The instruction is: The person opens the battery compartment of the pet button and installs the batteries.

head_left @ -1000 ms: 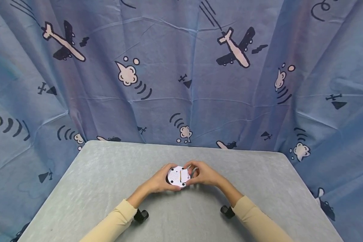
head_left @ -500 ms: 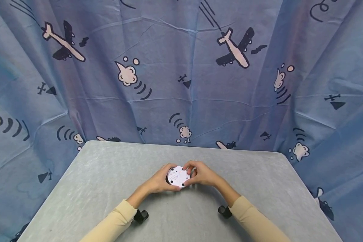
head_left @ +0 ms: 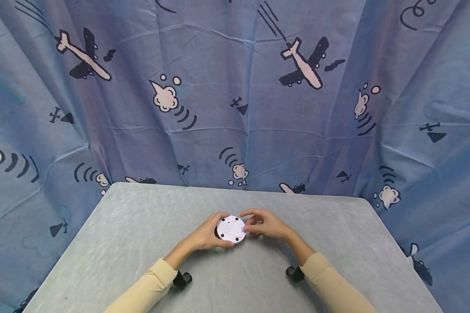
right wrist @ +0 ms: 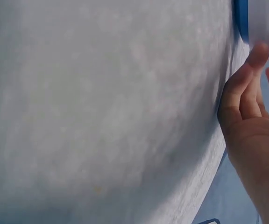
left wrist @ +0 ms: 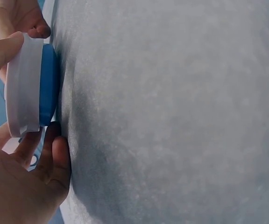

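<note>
My left hand point(head_left: 208, 232) grips a round white-and-blue device point(head_left: 231, 229) by its left side, thumb at the near rim and index finger at the far rim. Its white underside faces up, with several black feet, a patch of small speaker holes and a rectangular battery cover point(head_left: 238, 229) lying in place. The blue part point(left wrist: 49, 84) points down, close over the table, in the left wrist view. My right hand point(head_left: 268, 224) is at the device's right edge, a fingertip point(right wrist: 259, 53) right at the white side. Its index finger reaches out loosely above the rim.
A grey-white cloth-like surface covers the table point(head_left: 149, 213). Behind it hangs a blue curtain point(head_left: 203, 108) printed with airplanes. Black wrist-worn cameras point(head_left: 182, 279) sit under both cuffs.
A second ago the right hand held the battery cover tilted over its compartment. The cover then went down flush. Now the right fingers have loosened and shifted to the right edge; the left grip stays.
</note>
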{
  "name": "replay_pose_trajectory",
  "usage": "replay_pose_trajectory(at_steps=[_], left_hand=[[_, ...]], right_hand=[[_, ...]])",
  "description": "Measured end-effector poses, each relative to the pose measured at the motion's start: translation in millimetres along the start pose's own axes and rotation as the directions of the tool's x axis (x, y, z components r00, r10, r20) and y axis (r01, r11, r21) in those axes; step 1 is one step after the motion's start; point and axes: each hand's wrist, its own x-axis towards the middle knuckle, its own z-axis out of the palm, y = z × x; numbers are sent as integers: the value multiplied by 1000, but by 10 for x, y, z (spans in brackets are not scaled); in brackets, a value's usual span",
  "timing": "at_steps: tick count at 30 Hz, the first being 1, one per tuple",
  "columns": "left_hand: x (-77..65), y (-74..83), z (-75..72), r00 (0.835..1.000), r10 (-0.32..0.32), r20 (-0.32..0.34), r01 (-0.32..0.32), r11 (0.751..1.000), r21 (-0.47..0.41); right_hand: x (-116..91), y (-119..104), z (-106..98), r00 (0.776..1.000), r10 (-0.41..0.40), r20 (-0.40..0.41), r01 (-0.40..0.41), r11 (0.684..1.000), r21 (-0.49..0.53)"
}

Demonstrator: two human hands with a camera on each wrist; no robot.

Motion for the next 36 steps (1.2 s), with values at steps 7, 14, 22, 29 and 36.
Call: replay_pose_trajectory(at_steps=[7,14,22,29,36], left_hand=[[-7,4,2,1000,9,-5,-9,1000,-10],[-4,-17,0,1000,14,-11,-14,1000,-24],[8,-23,8,1000,26,-1,-26,1000,-15],[2,-32,0,999,33,-6,-33,999,-40],[-21,-48,-13,999,41,-30,-43,996,-74]], right_hand=[[48,12,52,998,55,11,-56,993,101],[77,15,69,992,123,16,-124,969,215],[34,0,65,997,74,27,-77,988,132],[-6,-32,122,997,-7,72,5,1000,30],[33,-45,230,997,-65,44,68,995,-76]])
